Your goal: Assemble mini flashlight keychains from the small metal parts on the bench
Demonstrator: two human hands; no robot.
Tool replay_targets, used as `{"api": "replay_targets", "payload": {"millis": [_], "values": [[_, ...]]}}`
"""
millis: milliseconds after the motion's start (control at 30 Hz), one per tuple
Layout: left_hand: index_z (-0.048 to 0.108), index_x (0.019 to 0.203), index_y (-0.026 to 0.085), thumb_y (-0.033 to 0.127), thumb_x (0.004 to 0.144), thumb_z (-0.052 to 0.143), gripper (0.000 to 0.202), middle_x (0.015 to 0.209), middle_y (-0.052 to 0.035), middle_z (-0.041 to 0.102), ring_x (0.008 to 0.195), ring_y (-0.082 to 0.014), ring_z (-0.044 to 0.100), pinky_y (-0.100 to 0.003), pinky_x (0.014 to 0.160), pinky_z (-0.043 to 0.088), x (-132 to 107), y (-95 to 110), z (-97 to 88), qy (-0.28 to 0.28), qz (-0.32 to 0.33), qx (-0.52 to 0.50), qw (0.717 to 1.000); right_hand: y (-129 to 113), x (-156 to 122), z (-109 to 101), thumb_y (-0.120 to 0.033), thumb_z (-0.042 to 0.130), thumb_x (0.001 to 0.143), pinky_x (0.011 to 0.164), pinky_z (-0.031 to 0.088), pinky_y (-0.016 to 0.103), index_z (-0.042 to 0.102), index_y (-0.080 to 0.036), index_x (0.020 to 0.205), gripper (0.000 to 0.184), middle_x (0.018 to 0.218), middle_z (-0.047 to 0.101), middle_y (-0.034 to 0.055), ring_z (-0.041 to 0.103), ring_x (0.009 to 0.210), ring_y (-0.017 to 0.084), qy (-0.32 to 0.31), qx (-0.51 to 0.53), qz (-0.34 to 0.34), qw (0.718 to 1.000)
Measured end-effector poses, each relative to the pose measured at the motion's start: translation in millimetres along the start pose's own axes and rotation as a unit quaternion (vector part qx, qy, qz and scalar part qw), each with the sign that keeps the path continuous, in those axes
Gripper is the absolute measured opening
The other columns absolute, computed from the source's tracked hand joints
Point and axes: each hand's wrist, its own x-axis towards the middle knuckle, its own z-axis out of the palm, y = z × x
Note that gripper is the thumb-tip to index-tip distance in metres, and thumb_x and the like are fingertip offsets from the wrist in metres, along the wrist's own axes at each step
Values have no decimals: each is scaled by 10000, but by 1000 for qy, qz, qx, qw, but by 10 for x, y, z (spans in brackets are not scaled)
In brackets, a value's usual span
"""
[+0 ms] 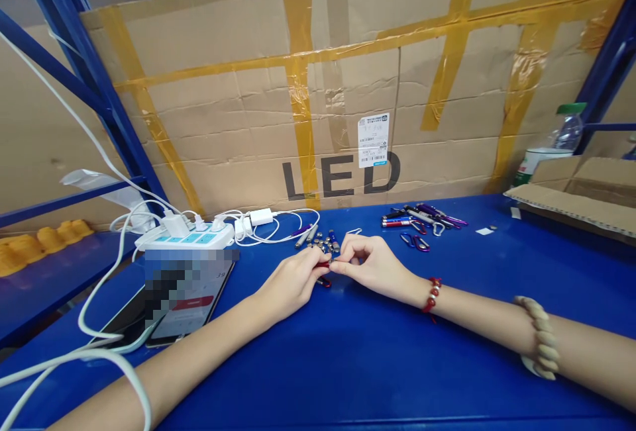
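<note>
While both hands met just above the middle of the frame, the left hand and the right hand each had thumb and fingertips closed from opposite sides on a small red cylinder, held a little above the glossy blue tabletop. It looked like a fitting step on a tiny part, with one end gripped and the other worked. Any further move would call for a steady pinch and careful alignment, since the piece was smooth, round and apt to slip. Just beyond the fingers lay a scatter of short silvery metal parts, and further right a heap of slim red, blue and purple pen-like tubes with wire clips near it. A red bead bracelet circled the right wrist and a chunkier pale bead bracelet sat higher up that forearm. At lower left a dark phone lay flat beside a white plastic power strip trailing limp white cables. Creased brown cardboard, crossed with yellow tape and printed LED, filled the back, with an open cardboard box and a clear plastic bottle at the right edge.
</note>
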Motion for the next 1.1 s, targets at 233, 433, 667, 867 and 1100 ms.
{"api": "replay_targets", "payload": {"millis": [233,433,667,867,1100], "values": [[488,834,170,220,875,374,131,795,-23,572,725,-117,563,-217,660,455,2,-49,24,23,15,11,1000,-39,11,16,-416,652,673,438,298,205,542,-130,530,338,610,509,5,391,481,59,4,51,34,998],[499,831,165,226,874,388,134,798,-19,573,725,-118,567,-223,654,458,8,-62,34,30,11,23,999,-10,19,35,-479,658,644,371,273,180,510,-124,553,395,551,486,-10,401,396,46,-17,101,102,990],[510,910,175,235,868,415,120,881,-21,609,811,-139,598,-253,704,493,31,-53,20,28,9,39,999,1,32,37,-530,635,654,364,247,167,499,-134,585,425,436,447,-34,392,361,51,-26,93,126,987],[498,1073,227,228,877,391,223,1039,-10,613,936,-147,585,-302,818,499,31,-43,23,27,23,47,998,0,35,17,-569,613,658,367,248,162,506,-134,600,452,405,435,-42,374,351,48,-32,91,123,988],[485,1081,207,252,887,353,239,1087,-36,596,992,-163,570,-305,848,487,37,-22,26,17,-19,60,998,15,28,23,-508,604,710,368,259,161,524,-141,676,377,436,444,-49,397,362,53,-29,66,100,992]]}}
